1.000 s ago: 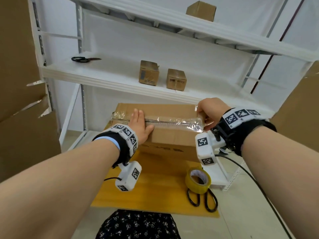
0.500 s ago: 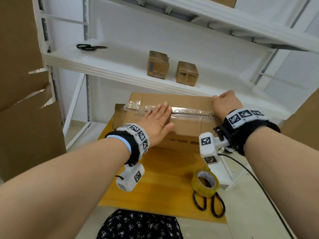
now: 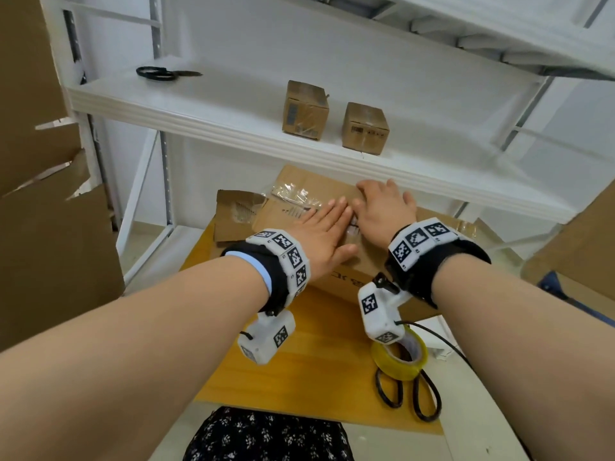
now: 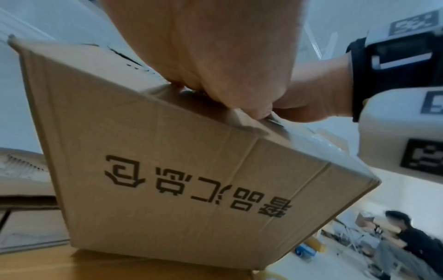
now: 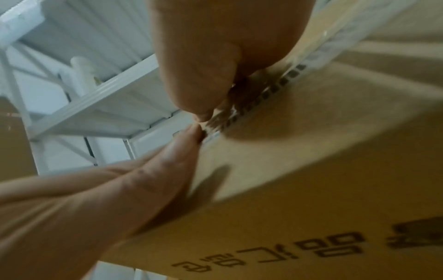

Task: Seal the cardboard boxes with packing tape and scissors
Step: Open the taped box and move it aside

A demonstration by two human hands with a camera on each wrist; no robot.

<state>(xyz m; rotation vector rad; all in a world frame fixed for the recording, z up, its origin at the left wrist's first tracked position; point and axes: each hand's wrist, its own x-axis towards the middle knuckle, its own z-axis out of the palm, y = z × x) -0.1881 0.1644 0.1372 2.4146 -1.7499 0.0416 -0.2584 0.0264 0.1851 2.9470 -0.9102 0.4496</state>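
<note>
White shelf unit (image 3: 233,128) stands at rear; two small boxes (image 3: 332,124) on its middle shelf, spare scissors (image 3: 166,73) at far left. Below it, yellow board (image 3: 316,361) carries the cardboard box (image 4: 167,180), printed side toward the person, approx. under the shelf lip. Clear tape strip (image 3: 293,197) runs along the top seam; left end looks crinkled, not fully flat. Left hand (image 3: 324,234) lies flat on the box top, fingers straight, pressing. Right hand (image 3: 386,211) beside it, fingers spread, released, pressing over the seam, fingertips of both nearly touching. Tape roll (image 3: 401,357) and second scissors (image 3: 409,394) sit on the board's near right corner, untouched.

Risk: wrinkled left section may trap air and lift, poss. leaving the seam unsealed. Uneven pressing could also slide the box on the board.
</note>
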